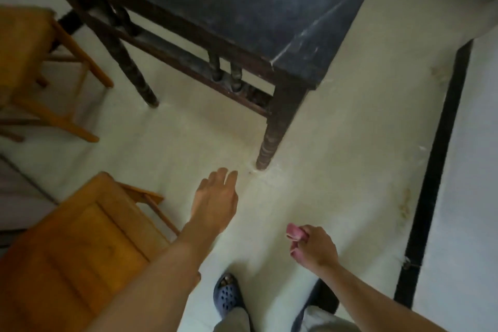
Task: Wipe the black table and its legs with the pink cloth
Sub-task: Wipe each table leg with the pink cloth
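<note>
One small wad of pink cloth [293, 233] is all that shows of the wiping tool. It is bunched inside the right hand [315, 246], whose fingers are curled tight around it so that only a fold pokes out at the front of the fist. The cloth hangs in the air over the pale floor [350, 143], touching no part of the furniture. To its left the left hand [217, 199] is stretched forward with straight, loosely spread fingers and holds nothing. Its fingertips are near the foot of the nearest leg [272, 137] but apart from it. The black table [242, 8] stands further out, its corner above that leg, well apart from the cloth. Pale smears and grey dust mark the top near the corner and edge, and the lower rail [188, 65] and the far leg [129, 67] look dusty too. I judge the legs have yet to be wiped, and I cannot tell how much of the top is done. The near leg seems the likely next surface, given where both hands point. Two wooden stools [67, 245] stand to the left, and a blue clog [227, 295] shows below.
</note>
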A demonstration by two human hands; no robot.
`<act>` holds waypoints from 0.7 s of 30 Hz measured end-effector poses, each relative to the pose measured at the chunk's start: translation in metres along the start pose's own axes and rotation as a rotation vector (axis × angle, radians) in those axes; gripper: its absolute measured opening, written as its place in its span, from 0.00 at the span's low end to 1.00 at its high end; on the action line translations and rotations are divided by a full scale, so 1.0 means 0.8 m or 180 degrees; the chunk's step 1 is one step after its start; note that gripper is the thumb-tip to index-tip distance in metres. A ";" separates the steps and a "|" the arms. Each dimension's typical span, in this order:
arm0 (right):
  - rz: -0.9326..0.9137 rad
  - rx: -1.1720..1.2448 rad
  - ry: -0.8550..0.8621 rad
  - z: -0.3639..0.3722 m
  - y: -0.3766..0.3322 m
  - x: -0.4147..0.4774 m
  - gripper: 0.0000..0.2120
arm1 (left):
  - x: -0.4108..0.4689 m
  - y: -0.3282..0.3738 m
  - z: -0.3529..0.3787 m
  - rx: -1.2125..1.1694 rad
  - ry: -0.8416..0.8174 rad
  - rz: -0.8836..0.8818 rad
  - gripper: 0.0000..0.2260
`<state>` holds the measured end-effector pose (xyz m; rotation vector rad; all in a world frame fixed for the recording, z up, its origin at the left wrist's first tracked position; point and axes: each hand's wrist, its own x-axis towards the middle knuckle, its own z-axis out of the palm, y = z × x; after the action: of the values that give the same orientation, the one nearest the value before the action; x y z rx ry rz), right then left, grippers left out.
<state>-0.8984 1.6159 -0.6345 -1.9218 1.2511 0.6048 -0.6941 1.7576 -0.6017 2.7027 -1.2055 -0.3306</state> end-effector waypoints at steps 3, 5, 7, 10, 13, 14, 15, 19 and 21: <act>-0.0159 -0.0086 -0.0051 -0.047 -0.064 -0.067 0.09 | -0.048 -0.007 -0.086 -0.0068 -0.0074 -0.0215 0.20; -0.0225 -0.0191 0.0024 -0.080 -0.112 -0.107 0.10 | -0.076 -0.013 -0.141 -0.0092 -0.0137 -0.0196 0.19; -0.0338 -0.0324 0.0091 -0.113 -0.161 -0.139 0.11 | -0.094 -0.020 -0.190 -0.0059 -0.0163 -0.0206 0.17; -0.0546 -0.0587 0.0079 -0.156 -0.231 -0.178 0.06 | -0.107 -0.028 -0.256 -0.0131 -0.0251 -0.0428 0.15; -0.0928 -0.0747 0.0177 -0.192 -0.296 -0.205 0.05 | -0.104 -0.036 -0.314 -0.0113 -0.0138 -0.0557 0.15; -0.1067 -0.0830 0.0228 -0.202 -0.314 -0.208 0.04 | -0.102 -0.041 -0.327 -0.0080 -0.0052 -0.0586 0.15; -0.1221 -0.0896 0.0257 -0.211 -0.331 -0.209 0.02 | -0.100 -0.047 -0.340 -0.0061 -0.0017 -0.0647 0.15; -0.1768 -0.1133 0.0274 -0.237 -0.391 -0.204 0.10 | -0.081 -0.078 -0.381 -0.0128 0.0116 -0.1021 0.14; -0.2090 -0.1293 0.0262 -0.249 -0.423 -0.195 0.12 | -0.062 -0.093 -0.399 -0.0098 0.0112 -0.1242 0.14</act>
<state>-0.6560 1.6253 -0.2881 -2.5406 0.4901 0.4487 -0.5881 1.8627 -0.3059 2.8901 -0.6497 -0.3434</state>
